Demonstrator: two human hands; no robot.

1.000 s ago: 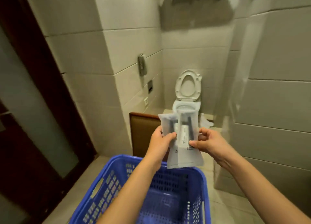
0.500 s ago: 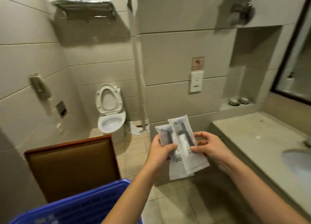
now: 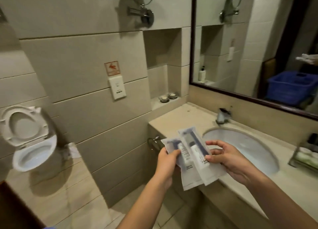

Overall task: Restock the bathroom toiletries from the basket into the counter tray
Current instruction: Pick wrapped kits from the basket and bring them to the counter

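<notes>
Toilet [image 3: 29, 139]: left, seat raised. Left hand [image 3: 167, 161] grips two overlapping toothbrush packets [image 3: 204, 172], thumb on top. Right hand [image 3: 228, 158] pinches their right edge. Packets are held over the counter [image 3: 185, 118] edge, left of the sink [image 3: 244, 146]. Tray [image 3: 294, 157]: counter, far right.

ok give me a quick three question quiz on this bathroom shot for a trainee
1. True or false: the sealed packets pinched by the left hand and right hand already lie in the counter tray.
2. In the picture, the tray sits on which side of the sink basin? A) left B) right C) inside it
3. Fill in: a blue basket is reflected in the ____.
Key: 1 false; 2 B; 3 mirror
</notes>
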